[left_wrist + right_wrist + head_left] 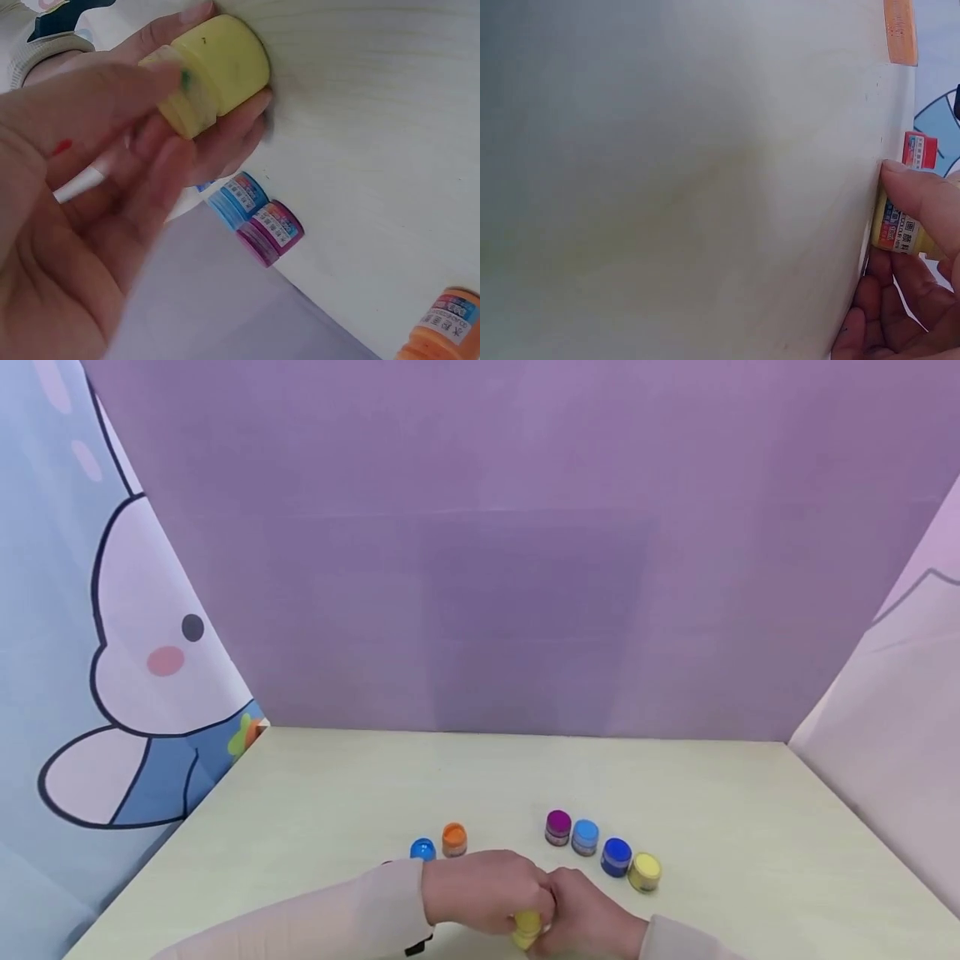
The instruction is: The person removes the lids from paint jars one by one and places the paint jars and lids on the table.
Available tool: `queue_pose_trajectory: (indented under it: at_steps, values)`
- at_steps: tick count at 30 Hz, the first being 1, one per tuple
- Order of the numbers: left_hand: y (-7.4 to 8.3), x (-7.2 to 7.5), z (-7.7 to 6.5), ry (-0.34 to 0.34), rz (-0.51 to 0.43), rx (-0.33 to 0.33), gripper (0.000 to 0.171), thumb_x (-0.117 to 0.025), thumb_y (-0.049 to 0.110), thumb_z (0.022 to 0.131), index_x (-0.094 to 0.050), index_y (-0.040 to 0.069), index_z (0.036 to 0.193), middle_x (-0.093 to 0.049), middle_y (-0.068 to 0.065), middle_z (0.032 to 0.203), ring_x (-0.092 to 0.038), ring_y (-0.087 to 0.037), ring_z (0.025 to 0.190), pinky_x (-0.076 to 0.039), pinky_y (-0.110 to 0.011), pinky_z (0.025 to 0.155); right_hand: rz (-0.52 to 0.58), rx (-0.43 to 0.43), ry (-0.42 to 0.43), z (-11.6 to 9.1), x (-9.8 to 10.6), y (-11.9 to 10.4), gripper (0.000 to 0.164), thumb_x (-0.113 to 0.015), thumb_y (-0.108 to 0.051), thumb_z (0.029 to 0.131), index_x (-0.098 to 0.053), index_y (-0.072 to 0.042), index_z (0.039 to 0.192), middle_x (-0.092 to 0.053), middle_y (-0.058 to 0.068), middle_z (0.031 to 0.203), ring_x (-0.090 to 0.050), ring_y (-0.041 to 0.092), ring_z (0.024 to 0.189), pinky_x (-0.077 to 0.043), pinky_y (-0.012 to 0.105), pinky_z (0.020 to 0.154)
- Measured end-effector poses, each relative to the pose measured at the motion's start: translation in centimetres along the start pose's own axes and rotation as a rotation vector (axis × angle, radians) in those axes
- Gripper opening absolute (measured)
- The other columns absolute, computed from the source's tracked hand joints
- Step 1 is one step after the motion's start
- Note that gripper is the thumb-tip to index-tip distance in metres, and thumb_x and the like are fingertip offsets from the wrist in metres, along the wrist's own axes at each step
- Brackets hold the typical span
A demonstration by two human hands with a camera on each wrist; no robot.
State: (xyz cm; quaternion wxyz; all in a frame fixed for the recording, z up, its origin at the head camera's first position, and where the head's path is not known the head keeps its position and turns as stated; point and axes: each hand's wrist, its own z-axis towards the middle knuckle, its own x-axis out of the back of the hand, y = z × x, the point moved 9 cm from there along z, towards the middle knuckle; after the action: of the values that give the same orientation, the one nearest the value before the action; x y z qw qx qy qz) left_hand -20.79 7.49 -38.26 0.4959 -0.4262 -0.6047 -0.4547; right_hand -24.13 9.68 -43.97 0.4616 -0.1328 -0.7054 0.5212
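Observation:
Low at the front of the table in the head view, both hands meet around a yellow paint jar. My left hand pinches its narrower lid end; in the left wrist view the thumb lies across that part of the jar. From the other side, my right hand holds the wider body, with thumb and fingers around the labelled side in the right wrist view. Small red and green paint marks show on the left thumb side.
Beyond the right hand stand purple, light blue, dark blue and another yellow jar. Orange and blue jars stand beyond the left forearm. A red jar shows in the right wrist view.

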Motion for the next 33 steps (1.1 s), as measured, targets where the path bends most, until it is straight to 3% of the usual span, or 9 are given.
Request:
queue_pose_trajectory:
  at_steps: [2,8,12,15,20,23,29,33]
  values:
    - [-0.3,-0.2,0.0,0.002,-0.022,0.049,0.022,-0.075,0.01,0.072,-0.068,0.02,0.091,-0.059,0.017,0.079,-0.044,0.008,0.068,-0.033,-0.005,0.068,-0.024,-0.027,0.007,-0.1,-0.1,0.2,0.025,-0.078,-0.012,0.063,-0.065,-0.019,0.084,-0.057,-0.009,0.065,-0.05,0.006,0.059,-0.042,0.021,0.058]
    - [-2.0,-0.5,-0.3,0.045,-0.106,0.279,0.015,-0.073,0.026,0.076,-0.067,0.02,0.088,-0.049,0.017,0.062,-0.042,0.001,0.056,-0.034,-0.01,0.057,-0.092,-0.027,0.002,0.0,0.1,0.0,0.027,-0.08,-0.016,0.063,-0.066,-0.019,0.086,-0.057,-0.012,0.068,-0.047,0.005,0.061,-0.041,0.02,0.059]
    - [-2.4,-0.6,-0.4,0.07,-0.101,0.326,0.023,-0.07,0.038,0.076,-0.066,0.023,0.093,-0.047,0.017,0.06,-0.041,0.0,0.056,-0.034,-0.012,0.055,-0.109,-0.014,-0.001,0.0,0.2,0.0,0.03,-0.08,-0.018,0.065,-0.067,-0.02,0.092,-0.06,-0.014,0.075,-0.05,0.005,0.064,-0.044,0.022,0.065]
    - [-2.2,-0.6,-0.6,0.058,-0.075,0.287,0.032,-0.072,0.041,0.072,-0.065,0.024,0.098,-0.049,0.018,0.069,-0.042,0.002,0.062,-0.034,-0.01,0.059,-0.098,-0.013,0.002,0.1,0.2,0.1,0.029,-0.08,-0.018,0.065,-0.067,-0.019,0.09,-0.06,-0.013,0.073,-0.05,0.005,0.064,-0.044,0.022,0.063]
    - [-0.5,-0.7,-0.5,-0.008,-0.023,0.06,0.031,-0.075,0.027,0.073,-0.063,0.025,0.101,-0.055,0.018,0.09,-0.043,0.005,0.077,-0.032,-0.006,0.072,-0.032,-0.014,0.001,0.1,0.1,0.2,0.028,-0.08,-0.013,0.062,-0.066,-0.016,0.086,-0.062,-0.011,0.073,-0.056,0.005,0.065,-0.047,0.022,0.063]
    - [0.0,-0.4,-0.4,-0.012,0.016,-0.034,0.025,-0.071,0.015,0.077,-0.065,0.023,0.1,-0.057,0.017,0.093,-0.045,0.007,0.081,-0.032,-0.006,0.076,-0.006,-0.019,-0.001,0.1,0.3,0.1,0.028,-0.081,-0.012,0.062,-0.067,-0.015,0.086,-0.064,-0.01,0.074,-0.058,0.007,0.065,-0.048,0.023,0.064]
    - [-0.1,0.1,-0.2,-0.008,0.046,-0.046,0.024,-0.071,0.012,0.077,-0.065,0.02,0.1,-0.059,0.015,0.095,-0.048,0.009,0.085,-0.034,-0.007,0.078,-0.055,-0.046,0.027,0.3,0.7,-0.1,0.028,-0.081,-0.013,0.06,-0.065,-0.015,0.083,-0.062,-0.01,0.071,-0.056,0.008,0.062,-0.048,0.024,0.063]
    - [-0.4,-0.3,-0.2,-0.037,0.043,0.023,0.026,-0.073,0.021,0.076,-0.064,0.02,0.1,-0.059,0.015,0.092,-0.047,0.008,0.077,-0.035,-0.006,0.072,-0.073,-0.077,0.022,0.2,0.5,0.2,0.031,-0.082,-0.014,0.06,-0.064,-0.015,0.085,-0.059,-0.01,0.07,-0.052,0.008,0.062,-0.046,0.024,0.062]
